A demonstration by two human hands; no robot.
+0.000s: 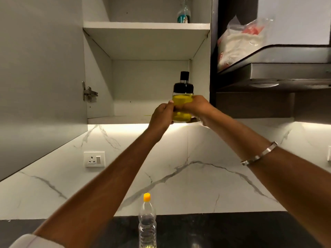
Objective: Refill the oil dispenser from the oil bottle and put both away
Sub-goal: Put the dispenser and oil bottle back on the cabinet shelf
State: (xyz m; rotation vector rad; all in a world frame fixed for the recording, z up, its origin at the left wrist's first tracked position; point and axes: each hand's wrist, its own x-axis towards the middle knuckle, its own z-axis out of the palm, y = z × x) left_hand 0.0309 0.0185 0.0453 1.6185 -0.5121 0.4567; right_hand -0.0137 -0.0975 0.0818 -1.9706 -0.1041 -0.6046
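Yellow oil-filled clear dispenser with black cap (182, 99) is being gripped by the left hand (161, 116) and right hand (196, 106) at frame centre, before the open cabinet's white bottom shelf (118, 119); shelving seems underway, needing a forward set-down. The nearly empty clear plastic bottle with yellow cap (147, 222) is standing at bottom centre, still to be stored.

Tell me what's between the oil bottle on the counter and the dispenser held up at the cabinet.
Head view: nothing stands between them. Above the oil bottle is only bare marble backsplash up to the dispenser, held by left hand and right hand.
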